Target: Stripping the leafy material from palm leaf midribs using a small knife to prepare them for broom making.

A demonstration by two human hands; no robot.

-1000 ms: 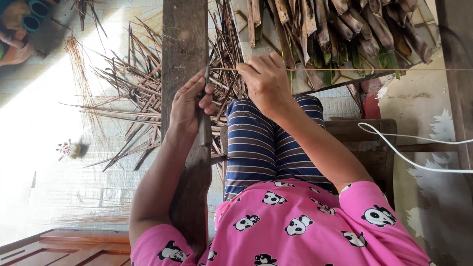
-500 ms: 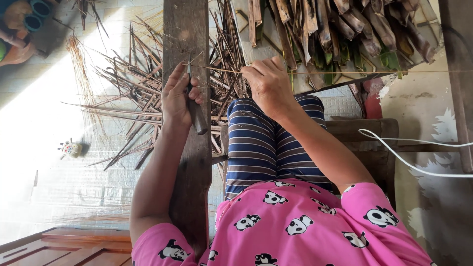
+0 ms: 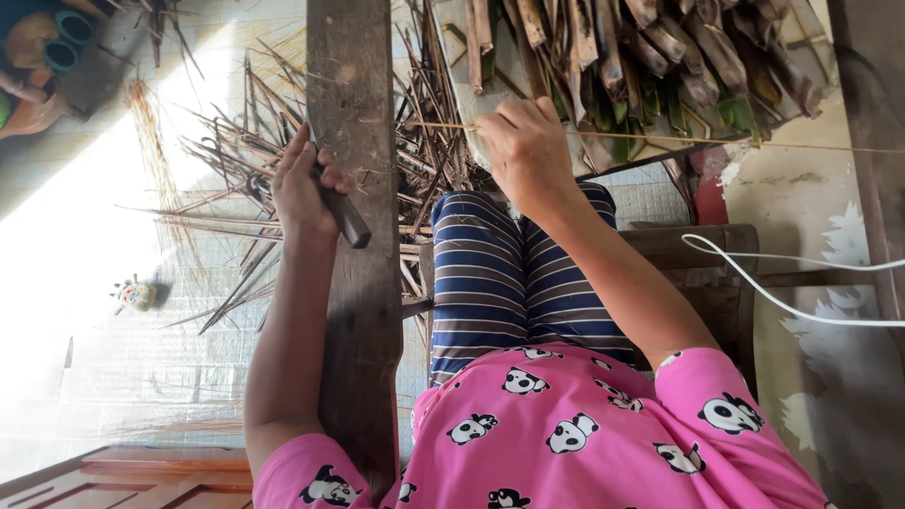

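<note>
Sunlit floor strewn with dry brown leaf strips (image 3: 236, 198), and I am watching two hands working at an upright weathered wooden post (image 3: 353, 236).

Left hand (image 3: 304, 184) is closing tight around a dark-handled knife (image 3: 341, 212), bracing it against the post, probably to keep the blade steady. Right hand (image 3: 528, 151) is pinching a thin pale leaf rib (image 3: 660, 139) between its fingers, holding it stretched toward the post above the striped lap, beside the heaped green-and-brown palm fronds (image 3: 660, 57).
</note>
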